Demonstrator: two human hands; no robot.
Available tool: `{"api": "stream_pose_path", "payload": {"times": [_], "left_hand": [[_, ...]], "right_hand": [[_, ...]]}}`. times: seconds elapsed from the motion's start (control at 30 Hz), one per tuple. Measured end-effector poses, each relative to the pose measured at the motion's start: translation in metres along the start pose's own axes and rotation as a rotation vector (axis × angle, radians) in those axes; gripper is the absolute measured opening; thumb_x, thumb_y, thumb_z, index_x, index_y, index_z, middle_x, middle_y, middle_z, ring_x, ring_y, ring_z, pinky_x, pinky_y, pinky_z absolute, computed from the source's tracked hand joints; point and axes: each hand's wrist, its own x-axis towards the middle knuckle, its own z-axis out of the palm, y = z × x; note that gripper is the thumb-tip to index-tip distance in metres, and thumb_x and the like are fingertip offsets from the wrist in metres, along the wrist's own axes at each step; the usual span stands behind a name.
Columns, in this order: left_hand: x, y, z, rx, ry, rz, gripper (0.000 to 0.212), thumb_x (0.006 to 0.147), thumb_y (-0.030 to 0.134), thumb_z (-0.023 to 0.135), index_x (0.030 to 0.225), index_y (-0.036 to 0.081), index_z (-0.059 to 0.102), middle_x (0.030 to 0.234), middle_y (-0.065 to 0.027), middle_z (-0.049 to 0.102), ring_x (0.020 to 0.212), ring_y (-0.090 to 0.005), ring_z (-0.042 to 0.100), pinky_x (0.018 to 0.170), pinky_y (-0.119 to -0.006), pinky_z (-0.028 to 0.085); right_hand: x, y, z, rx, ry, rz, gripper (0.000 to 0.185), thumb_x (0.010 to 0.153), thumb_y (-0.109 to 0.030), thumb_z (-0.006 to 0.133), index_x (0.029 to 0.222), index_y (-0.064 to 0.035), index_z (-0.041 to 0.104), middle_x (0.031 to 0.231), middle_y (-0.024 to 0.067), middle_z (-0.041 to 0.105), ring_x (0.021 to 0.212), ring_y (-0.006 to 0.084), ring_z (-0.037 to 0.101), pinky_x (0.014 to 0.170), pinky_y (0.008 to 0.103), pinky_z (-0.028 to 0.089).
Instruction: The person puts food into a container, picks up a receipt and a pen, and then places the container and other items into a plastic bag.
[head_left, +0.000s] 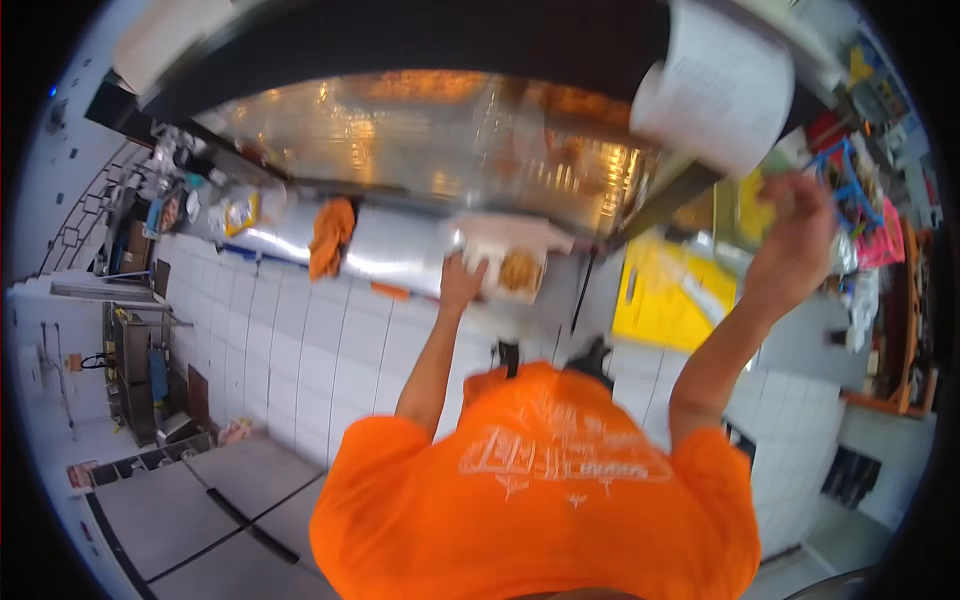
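Observation:
My left hand (462, 283) is at the left side of an open takeaway box (531, 231) on the metal counter. The thumb lies over the box's edge and the fingers are along its outer side. Inside the box, at the right, sits a mound of golden-brown food (520, 270). My right hand (799, 217) is raised over the right end of the counter, near a yellow container (750, 206). Its fingers are curled and blurred, so whether it holds anything is unclear. Between my hands lies a yellow cutting board (637, 300) with a long pale, knife-like object (703, 296) on it.
A lit glass food cabinet (420, 142) runs behind the counter (397, 247). A curled printed paper (720, 90) hangs at upper right. An orange cloth (331, 236) drapes over the front edge. Blue (844, 180) and pink (881, 236) baskets stand at far right.

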Motion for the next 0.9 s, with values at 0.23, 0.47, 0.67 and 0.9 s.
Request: {"api": "stream_pose_path", "payload": {"times": [0.23, 0.47, 0.67, 0.9], "left_hand": [[-0.04, -0.004, -0.032, -0.277, -0.05, -0.302, 0.056, 0.077, 0.035, 0.079, 0.113, -0.005, 0.062, 0.106, -0.0242, 0.064, 0.095, -0.0386, 0.064, 0.085, -0.042, 0.051], [-0.069, -0.045, -0.005, -0.591, 0.158, -0.488, 0.054, 0.077, 0.028, 0.083, 0.111, -0.004, 0.056, 0.101, -0.0146, 0.062, 0.086, -0.024, 0.06, 0.08, -0.035, 0.05], [-0.054, -0.036, -0.009, -0.806, -0.124, -0.78, 0.069, 0.076, 0.025, 0.084, 0.127, -0.003, 0.046, 0.113, -0.019, 0.06, 0.084, -0.0294, 0.068, 0.059, -0.038, 0.062], [-0.068, -0.037, -0.027, -0.555, -0.327, -0.767, 0.078, 0.079, 0.038, 0.08, 0.138, 0.006, 0.039, 0.116, -0.0095, 0.062, 0.076, -0.0164, 0.064, 0.044, -0.028, 0.041]], "right_hand": [[0.0, -0.041, 0.109, -0.573, 0.094, -0.007, 0.03, 0.087, -0.007, 0.067, 0.114, 0.0039, 0.068, 0.105, 0.0085, 0.068, 0.09, 0.0165, 0.063, 0.076, 0.0248, 0.049], [-0.092, -0.025, 0.079, -0.373, -0.078, 0.389, 0.026, 0.091, -0.009, 0.069, 0.114, 0.0016, 0.064, 0.1, 0.0047, 0.07, 0.088, 0.0096, 0.064, 0.082, 0.0245, 0.049], [-0.206, 0.032, 0.018, -0.745, -0.177, 0.791, 0.055, 0.09, -0.029, 0.067, 0.128, 0.0076, 0.053, 0.109, 0.0199, 0.064, 0.097, 0.0261, 0.061, 0.087, 0.0343, 0.048], [-0.326, 0.044, -0.128, -0.636, 0.015, 0.967, 0.032, 0.089, -0.011, 0.062, 0.117, 0.0036, 0.06, 0.103, 0.0117, 0.069, 0.093, 0.0171, 0.063, 0.083, 0.0319, 0.05]]}}
